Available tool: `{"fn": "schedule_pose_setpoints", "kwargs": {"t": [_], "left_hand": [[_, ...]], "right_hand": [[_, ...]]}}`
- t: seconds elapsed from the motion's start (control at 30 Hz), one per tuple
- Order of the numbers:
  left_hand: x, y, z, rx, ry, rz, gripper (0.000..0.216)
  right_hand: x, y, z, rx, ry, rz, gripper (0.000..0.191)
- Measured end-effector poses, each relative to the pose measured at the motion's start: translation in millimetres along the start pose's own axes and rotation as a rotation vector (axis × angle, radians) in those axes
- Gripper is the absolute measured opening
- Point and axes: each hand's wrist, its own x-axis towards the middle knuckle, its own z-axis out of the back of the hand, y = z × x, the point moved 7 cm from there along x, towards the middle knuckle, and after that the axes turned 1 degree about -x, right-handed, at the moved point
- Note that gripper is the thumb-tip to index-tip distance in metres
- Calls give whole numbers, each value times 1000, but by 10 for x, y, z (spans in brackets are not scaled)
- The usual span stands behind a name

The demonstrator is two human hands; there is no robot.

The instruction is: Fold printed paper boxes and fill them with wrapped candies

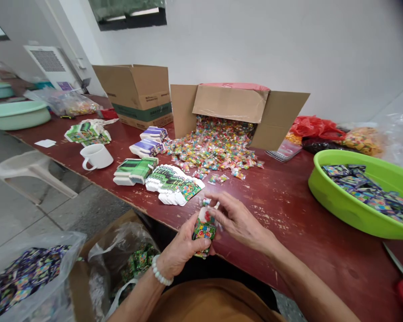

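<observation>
Packet (204, 232) clasped by left hand (183, 250), right hand (237, 219) pinching its top, over table edge (144, 206).

Single head-worn view, seated position at table edge (289, 268). Faces forward and down across tabletop toward white wall (289, 40). Hands close below centre; tipped carton (235, 107) mid-distance. Wide lens, edges curved. No second view.

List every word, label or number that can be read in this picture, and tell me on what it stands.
None can be read.
Brown carton: dark printing on its front, too small.
Small box in the left hand: coloured characters, blurred.
Flat box stacks: print too small.
</observation>
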Motion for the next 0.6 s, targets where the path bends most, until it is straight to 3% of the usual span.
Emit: {"fn": "schedule_pose_setpoints", "kwargs": {"t": [0.13, 0.3, 0.43, 0.6], "left_hand": [[-1, -5, 51, -43, -71, -3, 58], [1, -59, 85, -182, -189, -17, 46], [33, -9, 75, -363, -254, 74, 48], [48, 41, 101, -250, -285, -3, 37]], "right_hand": [[16, -115, 11, 69, -116, -122, 7], [-4, 48, -82, 35, 17, 44, 21], [-37, -118, -25, 273, -84, -118, 17], [-83, -260, -372, 728, 81, -291, 34]]}}
